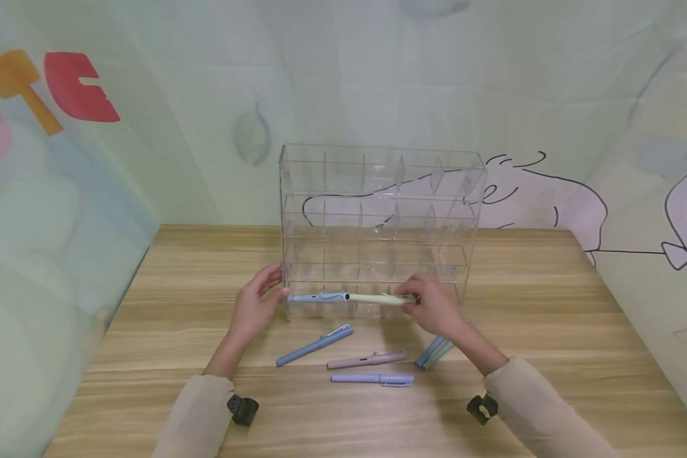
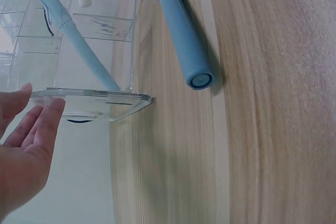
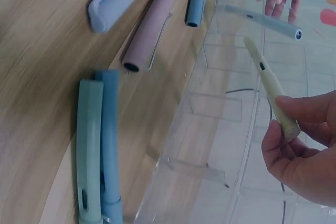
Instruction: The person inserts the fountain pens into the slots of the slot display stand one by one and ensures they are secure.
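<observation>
Rack point(image 1: 372, 216) as clock face, head view: left hand point(image 1: 254, 308), at eight, pinches its side panel; right hand point(image 1: 433, 308), at five, pinches the cream pen point(image 1: 378, 298) at six; pale blue pen point(image 1: 319, 297), at seven.

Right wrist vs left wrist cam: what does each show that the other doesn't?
Right wrist only: right hand pinching cream pen; lavender pen, mauve pen, green pen, second blue pen beside it.
Left wrist only: the clipless end of the blue pen on the table nearest the left hand.
Both: left hand, clear rack, light blue pen, cream pen, blue pen, table.
</observation>
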A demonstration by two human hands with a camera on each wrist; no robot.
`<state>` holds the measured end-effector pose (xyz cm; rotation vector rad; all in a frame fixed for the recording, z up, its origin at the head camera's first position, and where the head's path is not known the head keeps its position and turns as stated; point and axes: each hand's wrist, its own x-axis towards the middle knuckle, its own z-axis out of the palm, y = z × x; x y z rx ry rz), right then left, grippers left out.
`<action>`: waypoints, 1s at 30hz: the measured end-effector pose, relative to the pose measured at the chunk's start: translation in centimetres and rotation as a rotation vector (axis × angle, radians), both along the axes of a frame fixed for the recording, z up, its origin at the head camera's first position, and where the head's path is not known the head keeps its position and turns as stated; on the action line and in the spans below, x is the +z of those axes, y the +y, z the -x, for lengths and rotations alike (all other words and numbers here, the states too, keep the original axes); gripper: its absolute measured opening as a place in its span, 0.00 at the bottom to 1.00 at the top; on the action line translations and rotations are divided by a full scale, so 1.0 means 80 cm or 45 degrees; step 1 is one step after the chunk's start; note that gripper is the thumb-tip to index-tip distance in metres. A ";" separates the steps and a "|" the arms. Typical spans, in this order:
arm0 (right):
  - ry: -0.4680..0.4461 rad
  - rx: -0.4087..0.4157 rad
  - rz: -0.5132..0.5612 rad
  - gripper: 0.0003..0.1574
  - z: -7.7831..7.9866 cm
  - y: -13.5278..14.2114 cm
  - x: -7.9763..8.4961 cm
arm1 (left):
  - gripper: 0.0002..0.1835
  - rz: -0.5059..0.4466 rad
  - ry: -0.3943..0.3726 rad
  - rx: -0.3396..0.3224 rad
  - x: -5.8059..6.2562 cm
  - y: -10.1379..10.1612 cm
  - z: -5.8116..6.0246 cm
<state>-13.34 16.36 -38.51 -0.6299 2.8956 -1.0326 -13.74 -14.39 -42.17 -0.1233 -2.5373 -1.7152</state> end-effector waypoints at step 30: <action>-0.131 -0.082 0.095 0.14 0.003 -0.040 -0.002 | 0.27 -0.031 -0.010 0.000 0.004 0.001 -0.002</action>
